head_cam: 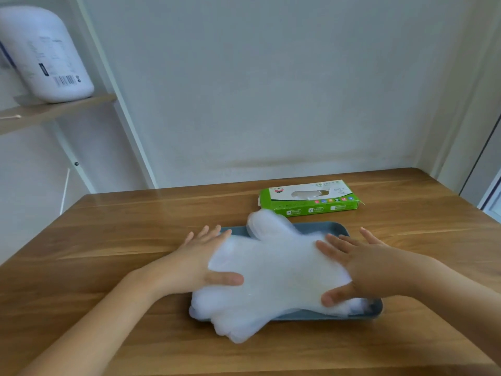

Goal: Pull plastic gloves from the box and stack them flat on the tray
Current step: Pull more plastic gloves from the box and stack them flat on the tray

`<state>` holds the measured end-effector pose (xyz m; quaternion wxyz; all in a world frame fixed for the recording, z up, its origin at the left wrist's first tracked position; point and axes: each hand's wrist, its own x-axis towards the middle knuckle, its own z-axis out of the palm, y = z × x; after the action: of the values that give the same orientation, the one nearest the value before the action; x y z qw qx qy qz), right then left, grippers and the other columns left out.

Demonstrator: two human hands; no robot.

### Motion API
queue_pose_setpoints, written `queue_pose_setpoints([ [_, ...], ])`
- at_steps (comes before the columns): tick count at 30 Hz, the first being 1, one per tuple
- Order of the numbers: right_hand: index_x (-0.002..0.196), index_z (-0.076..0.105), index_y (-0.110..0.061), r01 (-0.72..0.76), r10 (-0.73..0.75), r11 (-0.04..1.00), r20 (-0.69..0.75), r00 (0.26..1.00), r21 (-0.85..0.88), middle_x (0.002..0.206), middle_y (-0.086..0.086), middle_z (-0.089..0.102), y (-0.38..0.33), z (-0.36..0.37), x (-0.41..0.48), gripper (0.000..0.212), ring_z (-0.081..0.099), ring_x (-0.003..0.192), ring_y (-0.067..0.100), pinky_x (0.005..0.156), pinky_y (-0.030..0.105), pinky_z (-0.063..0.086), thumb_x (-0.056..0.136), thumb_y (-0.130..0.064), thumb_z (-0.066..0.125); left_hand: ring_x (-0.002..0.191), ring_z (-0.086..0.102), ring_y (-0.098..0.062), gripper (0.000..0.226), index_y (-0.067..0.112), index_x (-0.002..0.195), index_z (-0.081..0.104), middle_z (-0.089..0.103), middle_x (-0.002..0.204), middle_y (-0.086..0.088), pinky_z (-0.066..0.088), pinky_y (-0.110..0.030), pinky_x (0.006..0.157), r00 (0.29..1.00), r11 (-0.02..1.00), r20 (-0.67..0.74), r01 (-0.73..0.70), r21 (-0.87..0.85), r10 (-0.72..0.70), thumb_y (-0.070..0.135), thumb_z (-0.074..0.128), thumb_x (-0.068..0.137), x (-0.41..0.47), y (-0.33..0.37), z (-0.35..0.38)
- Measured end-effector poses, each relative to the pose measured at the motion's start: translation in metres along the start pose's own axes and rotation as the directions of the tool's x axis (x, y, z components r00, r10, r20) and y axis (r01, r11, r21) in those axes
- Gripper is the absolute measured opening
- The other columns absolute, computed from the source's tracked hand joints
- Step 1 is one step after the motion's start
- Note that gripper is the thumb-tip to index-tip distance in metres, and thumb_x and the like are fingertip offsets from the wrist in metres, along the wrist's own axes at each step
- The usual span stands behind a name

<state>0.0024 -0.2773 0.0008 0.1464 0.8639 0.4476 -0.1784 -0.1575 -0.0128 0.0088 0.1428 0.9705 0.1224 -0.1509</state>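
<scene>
A stack of clear plastic gloves lies across the blue-grey tray, its fingers hanging over the tray's front-left edge. My left hand lies flat on the stack's left side with straight fingers, thumb on top of the plastic. My right hand presses flat on the stack's right side, fingers spread. The green glove box lies behind the tray, with a glove showing in its top opening.
The tray sits on a wooden table against a white wall. At left a shelf holds a large white package. A door frame stands at the far right.
</scene>
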Motion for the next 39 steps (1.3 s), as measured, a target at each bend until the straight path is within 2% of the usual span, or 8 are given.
queue_pose_setpoints([
  [3, 0.153, 0.001, -0.023, 0.011, -0.011, 1.000, 0.012, 1.000, -0.010, 0.161, -0.002, 0.005, 0.005, -0.012, -0.003, 0.109, -0.001, 0.148, 0.017, 0.116, 0.040, -0.010, 0.071, -0.083, 0.040, 0.146, -0.014, -0.006, 0.105, 0.036, 0.153, -0.003, -0.013, 0.159, 0.015, -0.004, -0.031, 0.118, 0.997, 0.994, -0.082, 0.002, -0.106, -0.011, 0.081, 0.042, 0.069, 0.006, 0.009, -0.015],
  [5, 0.146, 0.034, -0.019, -0.007, 0.008, 0.997, -0.010, 1.000, 0.076, 0.150, 0.000, 0.038, 0.012, -0.027, -0.002, 0.101, 0.030, 0.140, 0.018, 0.116, 0.036, 0.018, 0.068, -0.083, 0.044, 0.147, -0.010, -0.004, 0.100, 0.037, 0.153, 0.000, -0.010, 0.160, 0.015, 0.001, -0.029, 0.118, 0.993, 0.987, -0.113, -0.008, -0.158, -0.010, 0.076, 0.042, 0.071, 0.017, 0.013, -0.024],
  [8, 0.107, 0.064, -0.018, -0.011, 0.071, 0.967, -0.226, 0.972, 0.255, 0.108, -0.002, 0.066, 0.028, -0.052, 0.015, 0.064, 0.060, 0.093, 0.015, 0.074, 0.026, 0.042, 0.077, -0.073, 0.051, 0.147, 0.001, -0.004, 0.104, 0.034, 0.154, 0.006, -0.004, 0.161, 0.012, 0.007, -0.026, 0.117, 0.995, 0.969, -0.097, 0.005, -0.245, -0.029, 0.079, 0.038, 0.066, 0.044, 0.017, -0.033],
  [15, 0.106, 0.071, -0.022, 0.153, 0.181, 0.847, -0.549, 0.816, 0.508, 0.102, -0.004, 0.070, 0.066, -0.066, 0.100, 0.020, 0.056, 0.082, 0.005, 0.062, 0.007, 0.041, 0.093, -0.018, 0.056, 0.147, 0.003, -0.003, 0.059, 0.035, 0.152, 0.021, 0.009, 0.161, 0.008, 0.007, -0.016, 0.109, 0.977, 0.937, -0.186, -0.157, -0.313, 0.101, 0.048, 0.042, 0.098, 0.119, 0.036, -0.040],
  [21, 0.088, 0.077, -0.017, 0.113, 0.211, 0.821, -0.481, 0.851, 0.560, 0.072, -0.004, 0.067, 0.057, -0.056, 0.143, 0.025, 0.056, 0.065, 0.012, 0.055, 0.017, 0.039, 0.086, -0.039, 0.066, 0.147, 0.004, -0.004, 0.055, 0.028, 0.153, 0.020, 0.011, 0.162, 0.003, 0.006, -0.014, 0.107, 0.978, 0.942, -0.162, -0.172, -0.290, 0.129, 0.033, 0.041, 0.103, 0.164, 0.052, -0.039],
  [29, 0.079, 0.072, -0.014, 0.162, 0.221, 0.795, -0.527, 0.820, 0.585, 0.067, -0.009, 0.059, 0.059, -0.048, 0.151, 0.005, 0.053, 0.064, 0.005, 0.051, 0.009, 0.035, 0.083, -0.017, 0.070, 0.149, -0.005, -0.014, 0.066, 0.039, 0.151, 0.020, -0.005, 0.162, 0.007, 0.003, -0.032, 0.118, 0.992, 0.962, -0.081, -0.119, -0.248, 0.101, 0.051, 0.050, 0.094, 0.182, 0.051, -0.032],
  [35, 0.071, 0.068, -0.023, 0.235, 0.344, 0.573, -0.491, 0.800, 0.785, 0.066, -0.010, 0.062, 0.076, -0.050, 0.143, 0.012, 0.054, 0.062, 0.004, 0.057, 0.016, 0.040, 0.079, -0.017, 0.075, 0.149, -0.004, -0.014, 0.066, 0.041, 0.151, 0.019, -0.008, 0.162, 0.009, 0.005, -0.032, 0.119, 0.993, 0.959, -0.065, -0.115, -0.258, 0.102, 0.051, 0.050, 0.094, 0.181, 0.051, -0.031],
  [39, 0.076, 0.069, -0.011, 0.287, 0.495, 0.254, -0.379, 0.782, 0.924, 0.068, -0.002, 0.061, 0.086, -0.048, 0.144, 0.007, 0.051, 0.062, 0.011, 0.061, 0.022, 0.043, 0.083, -0.010, 0.072, 0.149, -0.004, -0.014, 0.066, 0.040, 0.151, 0.020, -0.009, 0.162, 0.008, 0.005, -0.032, 0.119, 0.992, 0.956, -0.067, -0.118, -0.270, 0.104, 0.050, 0.051, 0.094, 0.181, 0.050, -0.031],
])
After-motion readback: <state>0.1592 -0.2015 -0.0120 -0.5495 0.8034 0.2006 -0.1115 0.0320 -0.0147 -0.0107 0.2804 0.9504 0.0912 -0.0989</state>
